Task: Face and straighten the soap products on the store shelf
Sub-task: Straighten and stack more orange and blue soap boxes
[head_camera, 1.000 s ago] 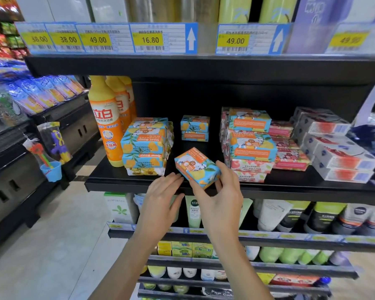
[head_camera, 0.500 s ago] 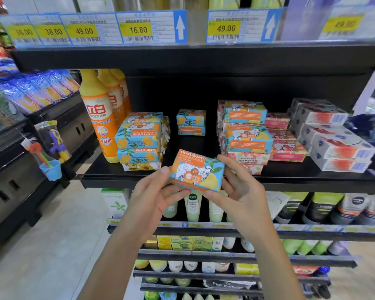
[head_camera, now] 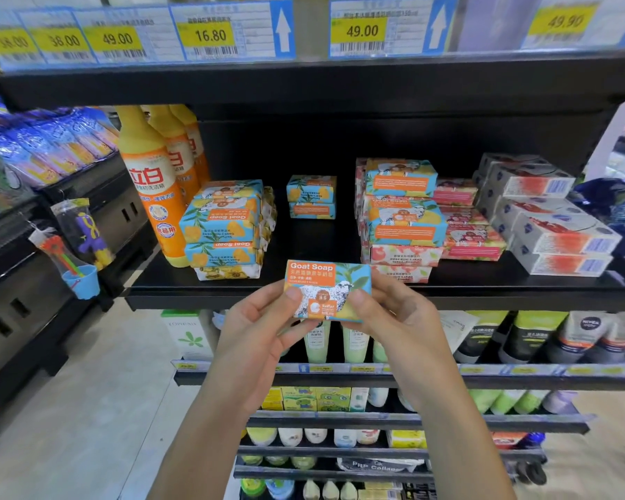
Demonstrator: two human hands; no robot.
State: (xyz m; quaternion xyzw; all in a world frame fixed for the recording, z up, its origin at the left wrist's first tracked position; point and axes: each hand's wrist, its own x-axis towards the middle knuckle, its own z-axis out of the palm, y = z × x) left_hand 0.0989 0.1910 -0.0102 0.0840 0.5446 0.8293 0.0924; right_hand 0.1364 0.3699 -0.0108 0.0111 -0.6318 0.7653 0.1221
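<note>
A blue and orange Goat Soap box is held level in front of the black shelf's front edge, its printed face turned toward me. My left hand pinches its left end, thumb on the front. Its right end is pinched by my right hand. On the shelf a stack of the same soap stands at the left with its print upside down. A small stack of two sits further back. A taller soap stack stands to the right, over pink-printed boxes.
Orange detergent bottles stand left of the soap. Pink soap packs and white boxed soaps fill the shelf's right part. Tubes and bottles line the lower shelves. Price tags hang above. A neighbouring shelf unit stands at the left.
The soap box came off the shelf toward me and turned from tilted to level, its front now facing me. Both hands shifted from reaching over it to pinching its ends.
</note>
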